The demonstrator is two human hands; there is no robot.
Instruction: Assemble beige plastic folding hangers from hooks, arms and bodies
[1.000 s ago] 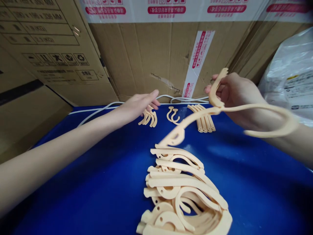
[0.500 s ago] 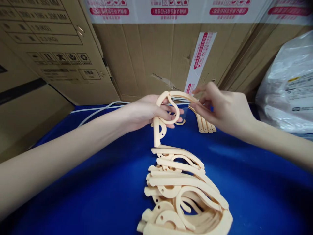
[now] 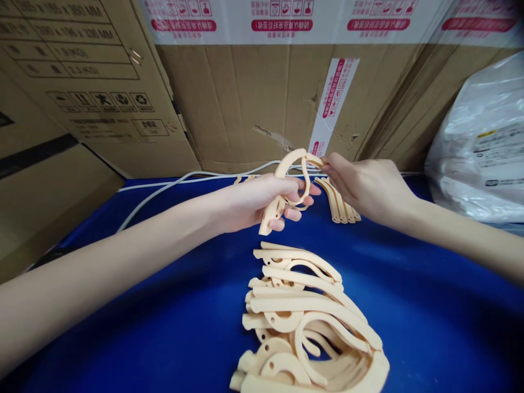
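A beige folding clothes hanger (image 3: 290, 162) is held up above the blue surface, its curved hook showing in the middle. My left hand (image 3: 262, 199) is closed around one arm of it, fingers wrapped below the hook. My right hand (image 3: 360, 180) pinches the hanger's other arm near the joint; most of that arm is hidden behind the fingers. Below my hands lies a row of folded beige hangers (image 3: 315, 303), overlapping one another toward the near edge. Several beige hanger arms (image 3: 338, 202) lie side by side behind, near my right hand.
The blue surface (image 3: 164, 305) spreads under everything. Cardboard boxes (image 3: 245, 98) stand along the back and a printed carton (image 3: 102, 125) at the left. A white plastic-wrapped package (image 3: 478, 136) sits at the right. White cables (image 3: 180, 177) run along the back.
My left hand has moved slightly right and its fingers have closed further round the hanger. The hanger has tilted and shifted right, and my right hand now covers more of its arm.
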